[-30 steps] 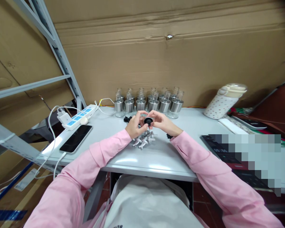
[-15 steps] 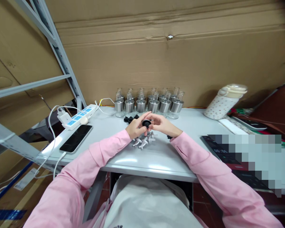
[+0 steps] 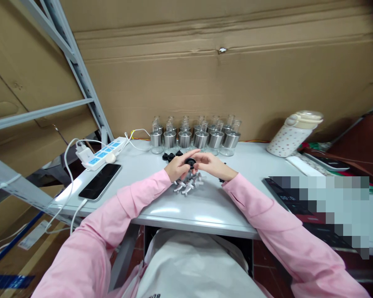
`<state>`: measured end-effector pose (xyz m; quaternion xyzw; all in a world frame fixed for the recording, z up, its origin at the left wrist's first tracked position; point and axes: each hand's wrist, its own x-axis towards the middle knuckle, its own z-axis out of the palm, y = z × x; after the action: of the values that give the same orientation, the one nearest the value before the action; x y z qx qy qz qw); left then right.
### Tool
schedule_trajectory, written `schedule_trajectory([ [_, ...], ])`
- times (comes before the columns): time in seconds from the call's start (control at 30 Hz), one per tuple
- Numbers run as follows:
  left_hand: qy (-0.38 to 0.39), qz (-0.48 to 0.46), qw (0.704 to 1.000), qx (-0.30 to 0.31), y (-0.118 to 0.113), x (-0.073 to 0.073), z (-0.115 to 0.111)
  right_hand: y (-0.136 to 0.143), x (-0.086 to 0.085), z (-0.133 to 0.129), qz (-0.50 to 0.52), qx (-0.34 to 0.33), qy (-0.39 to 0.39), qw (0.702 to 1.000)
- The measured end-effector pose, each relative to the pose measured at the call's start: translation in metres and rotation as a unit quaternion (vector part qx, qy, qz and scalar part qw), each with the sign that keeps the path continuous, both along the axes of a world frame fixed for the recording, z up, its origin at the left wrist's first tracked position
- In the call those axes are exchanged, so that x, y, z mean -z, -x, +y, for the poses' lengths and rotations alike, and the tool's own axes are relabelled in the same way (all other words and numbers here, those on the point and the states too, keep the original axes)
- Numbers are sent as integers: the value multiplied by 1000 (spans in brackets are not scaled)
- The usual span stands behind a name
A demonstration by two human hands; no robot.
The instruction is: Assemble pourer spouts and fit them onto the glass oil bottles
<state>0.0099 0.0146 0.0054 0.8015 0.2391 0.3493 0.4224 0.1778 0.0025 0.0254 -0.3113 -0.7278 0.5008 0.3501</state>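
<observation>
A round black part (image 3: 190, 163) is held between my left hand (image 3: 178, 167) and my right hand (image 3: 209, 162), with the fingers of both closed on it. Below my hands, several small whitish-grey branched pieces (image 3: 188, 186) lie in a pile on the table (image 3: 186, 211). Several black caps (image 3: 171, 157) rest just behind my left hand. Some dark pieces show partly by my right wrist, mostly hidden by it. At the back stand two rows of glass bottles with metal bands (image 3: 201, 139).
On the left lie a black phone (image 3: 100, 181) and a white power strip (image 3: 105, 154) with cables. A dotted bottle (image 3: 289, 134), a white strip (image 3: 306, 166) and a dark device with a display (image 3: 278, 191) are on the right.
The black part has turned slightly and sits a little lower between my fingers. Both hands have otherwise stayed almost in place.
</observation>
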Motion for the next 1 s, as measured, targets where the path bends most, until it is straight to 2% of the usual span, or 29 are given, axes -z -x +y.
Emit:
schedule_trajectory([
  [0.77,14,20,999,-23,-1,-12,-11,4,5,0,-5,-3,-65,998],
  [1.0,-50,22,998,-40,-3,-13,-10,5,5,-1,2,11,-70,998],
])
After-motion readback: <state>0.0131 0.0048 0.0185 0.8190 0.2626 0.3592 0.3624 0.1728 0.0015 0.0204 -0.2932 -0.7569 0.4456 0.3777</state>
